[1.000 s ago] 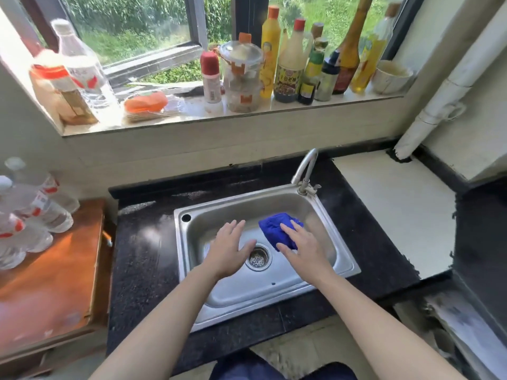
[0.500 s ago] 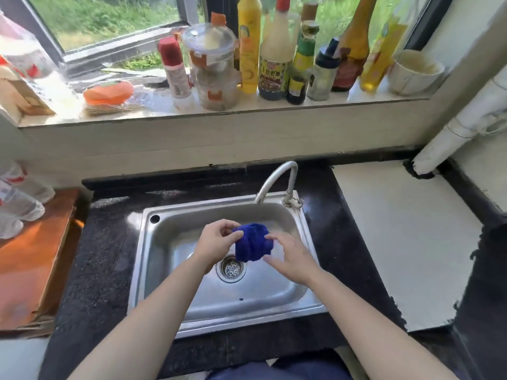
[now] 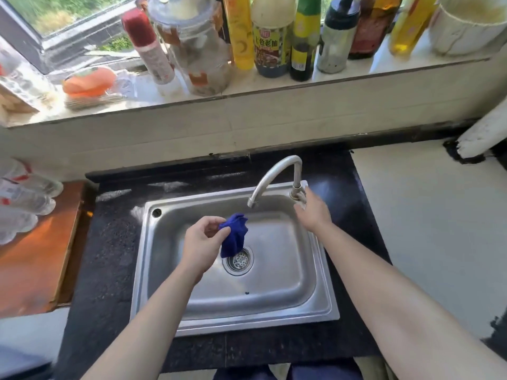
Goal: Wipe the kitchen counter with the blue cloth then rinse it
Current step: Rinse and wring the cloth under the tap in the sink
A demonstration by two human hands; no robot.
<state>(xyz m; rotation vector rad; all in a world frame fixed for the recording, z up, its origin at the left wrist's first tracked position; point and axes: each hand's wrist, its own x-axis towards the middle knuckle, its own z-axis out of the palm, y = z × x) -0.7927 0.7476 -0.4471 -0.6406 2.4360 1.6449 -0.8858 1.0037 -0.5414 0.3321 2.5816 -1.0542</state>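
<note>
The blue cloth [image 3: 234,237] hangs bunched over the steel sink [image 3: 277,286], just above the drain [image 3: 238,260]. My left hand [image 3: 201,244] pinches the cloth's upper edge between thumb and fingers. My right hand [image 3: 312,211] is off the cloth and rests at the base of the curved tap [image 3: 274,174], its fingers on the tap handle at the sink's back right corner. No water runs from the spout. The black counter [image 3: 109,259] surrounds the sink.
The window sill [image 3: 247,89] above holds several sauce bottles, a jar and a white bowl. A wooden board [image 3: 33,259] with plastic water bottles lies at the left. A white counter [image 3: 428,226] and a white pipe are at the right.
My right hand let go of the cloth and moved up right to the tap base. The left hand now holds the cloth alone, hanging over the drain. The camera came closer.
</note>
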